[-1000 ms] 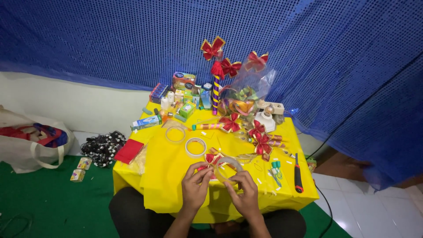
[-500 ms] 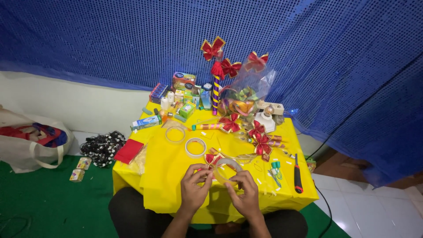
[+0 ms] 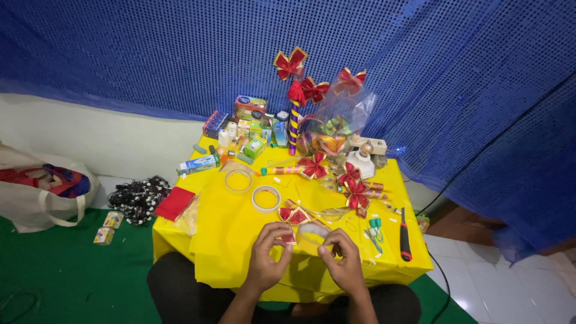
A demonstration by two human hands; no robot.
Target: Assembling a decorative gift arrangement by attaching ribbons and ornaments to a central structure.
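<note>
Both hands meet over the near edge of the table (image 3: 228,252), which is draped in yellow cloth. The left hand (image 3: 268,258) pinches a small red ribbon piece (image 3: 289,237), while the right hand (image 3: 343,261) curls its fingers around a clear tape roll (image 3: 313,234) held between the two hands.

Just beyond the hands lies a red ribbon bow (image 3: 294,215), and past that two more tape rings (image 3: 266,198) rest flat on the cloth. At the far edge of the table, a clear plastic bag (image 3: 342,123) holds coiled ribbon, beside a cluster of small boxes (image 3: 249,129). A red-handled cutter (image 3: 405,235) lies near the table's right edge.

Left of the table, on green floor (image 3: 54,282), a white tote bag (image 3: 42,195) holds coloured cloth. Blue sequinned fabric (image 3: 150,54) hangs behind the table.
</note>
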